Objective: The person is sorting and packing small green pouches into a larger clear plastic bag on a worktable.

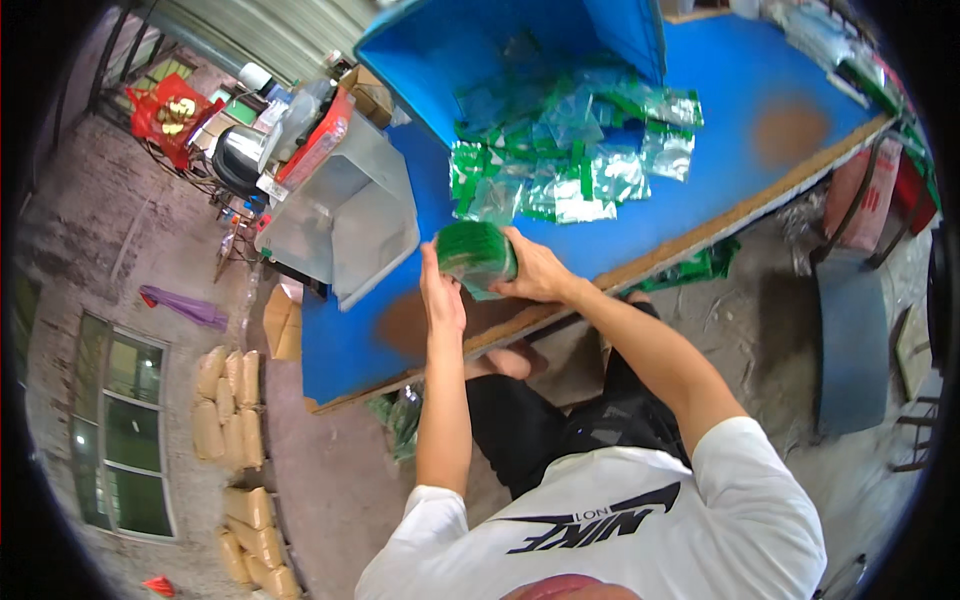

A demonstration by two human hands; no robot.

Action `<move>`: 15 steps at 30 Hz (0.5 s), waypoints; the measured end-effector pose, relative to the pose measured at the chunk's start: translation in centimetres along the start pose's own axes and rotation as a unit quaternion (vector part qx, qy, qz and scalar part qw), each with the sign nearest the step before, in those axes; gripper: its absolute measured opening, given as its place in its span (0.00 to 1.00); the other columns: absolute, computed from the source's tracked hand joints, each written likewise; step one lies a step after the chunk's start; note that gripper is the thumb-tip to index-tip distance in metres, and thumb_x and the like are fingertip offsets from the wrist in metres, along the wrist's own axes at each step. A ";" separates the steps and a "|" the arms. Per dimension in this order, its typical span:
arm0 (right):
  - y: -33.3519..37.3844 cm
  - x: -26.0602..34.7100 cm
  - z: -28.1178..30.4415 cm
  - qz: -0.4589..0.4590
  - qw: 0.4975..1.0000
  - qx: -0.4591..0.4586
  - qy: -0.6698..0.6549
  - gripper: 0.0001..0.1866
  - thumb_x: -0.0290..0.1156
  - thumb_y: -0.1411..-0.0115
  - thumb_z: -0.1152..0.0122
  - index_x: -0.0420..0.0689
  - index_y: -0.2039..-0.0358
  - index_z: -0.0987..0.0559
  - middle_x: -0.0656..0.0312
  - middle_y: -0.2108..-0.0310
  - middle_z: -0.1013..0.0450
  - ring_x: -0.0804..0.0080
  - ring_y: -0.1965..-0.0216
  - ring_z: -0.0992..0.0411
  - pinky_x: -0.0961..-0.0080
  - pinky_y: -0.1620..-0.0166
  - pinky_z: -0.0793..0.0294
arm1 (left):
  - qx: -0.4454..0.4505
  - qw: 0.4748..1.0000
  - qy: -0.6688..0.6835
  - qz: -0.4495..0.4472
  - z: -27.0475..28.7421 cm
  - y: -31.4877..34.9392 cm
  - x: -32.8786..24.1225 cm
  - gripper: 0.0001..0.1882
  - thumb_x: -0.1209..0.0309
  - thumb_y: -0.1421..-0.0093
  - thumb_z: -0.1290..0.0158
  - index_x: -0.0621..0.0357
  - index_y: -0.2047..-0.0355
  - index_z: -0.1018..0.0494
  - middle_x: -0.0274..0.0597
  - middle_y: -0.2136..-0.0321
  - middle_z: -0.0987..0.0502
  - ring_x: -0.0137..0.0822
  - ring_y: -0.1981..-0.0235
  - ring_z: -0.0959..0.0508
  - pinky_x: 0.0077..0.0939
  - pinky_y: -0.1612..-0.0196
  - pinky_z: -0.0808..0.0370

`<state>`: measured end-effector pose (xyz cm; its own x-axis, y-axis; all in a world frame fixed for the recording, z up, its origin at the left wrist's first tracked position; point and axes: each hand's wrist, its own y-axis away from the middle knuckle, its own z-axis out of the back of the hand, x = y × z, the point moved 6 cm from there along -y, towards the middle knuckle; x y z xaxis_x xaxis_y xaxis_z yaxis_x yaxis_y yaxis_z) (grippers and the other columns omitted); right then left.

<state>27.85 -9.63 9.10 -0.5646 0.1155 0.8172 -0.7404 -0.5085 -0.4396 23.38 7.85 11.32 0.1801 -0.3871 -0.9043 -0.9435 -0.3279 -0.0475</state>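
Between my two hands is a thick stack of green and clear plastic pouches (474, 246), held above the near edge of the blue table. My left hand (440, 295) presses against the stack's left side with its fingers upright. On the right side, my right hand (534, 268) grips the stack with its thumb near the top. Just beyond, loose green and clear pouches (585, 185) spill in a heap onto the table from a tipped blue bin (420, 60).
Left of my hands, a translucent plastic bin (375, 215) lies on its side on the blue tabletop (345, 345). A worn wooden edge (640, 270) runs along the table's front. A dark blue bench (852, 345) stands at right. Brown sacks (228, 410) are stacked at left.
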 end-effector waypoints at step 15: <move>0.7 -1.7 0.4 -0.167 0.951 -0.095 -0.242 0.35 0.32 0.46 0.29 0.38 0.41 0.33 0.55 0.47 0.28 0.64 0.46 0.30 0.65 0.40 0.34 | 0.075 0.984 -0.132 -0.092 1.4 3.0 5.1 0.75 0.62 0.58 0.23 0.64 0.30 0.73 0.67 0.33 0.48 0.52 0.30 0.45 0.46 0.30 0.47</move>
<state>28.44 -10.57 7.59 -0.0864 -0.1870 0.9786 -0.9276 -0.3431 -0.1475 21.08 6.11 5.93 0.2912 -0.0898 -0.9525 -0.9359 -0.2330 -0.2641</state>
